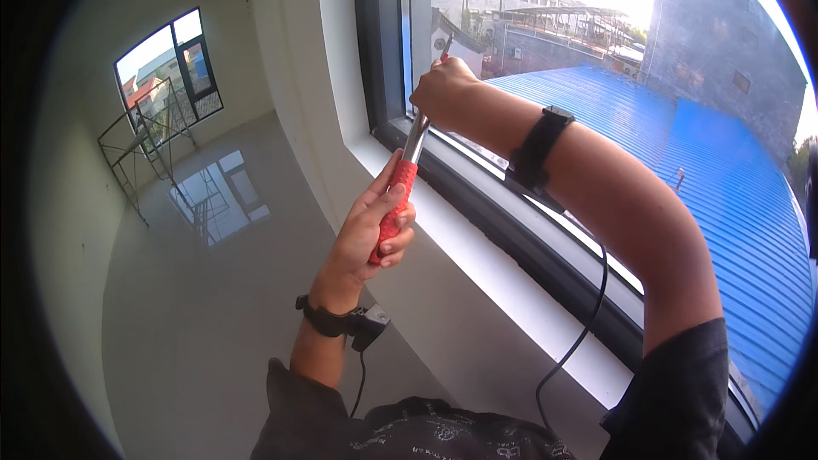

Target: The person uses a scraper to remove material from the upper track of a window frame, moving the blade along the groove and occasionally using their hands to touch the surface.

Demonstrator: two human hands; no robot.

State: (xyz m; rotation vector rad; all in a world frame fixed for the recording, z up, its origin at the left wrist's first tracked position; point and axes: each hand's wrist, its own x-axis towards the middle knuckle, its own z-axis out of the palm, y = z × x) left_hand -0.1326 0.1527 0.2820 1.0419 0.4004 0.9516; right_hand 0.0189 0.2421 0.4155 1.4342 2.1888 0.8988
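Observation:
A metal telescopic pole [415, 146] with a red textured grip is held at a slant beside the window. My left hand [375, 226] wraps its fingers round the red grip at the lower end. Higher up, my right hand [447, 89] is closed on the pole in front of the glass, hiding part of it. A thin tip with a bit of red shows above that hand. Black straps with small devices and cables sit on my left wrist and right forearm.
The dark window frame [503, 247] borders a white sill [460, 255] on my right. Outside are a blue corrugated roof [750, 247] and grey buildings. At the back left, metal scaffolding [128, 153] stands on a glossy floor [187, 324] beside another window [196, 77].

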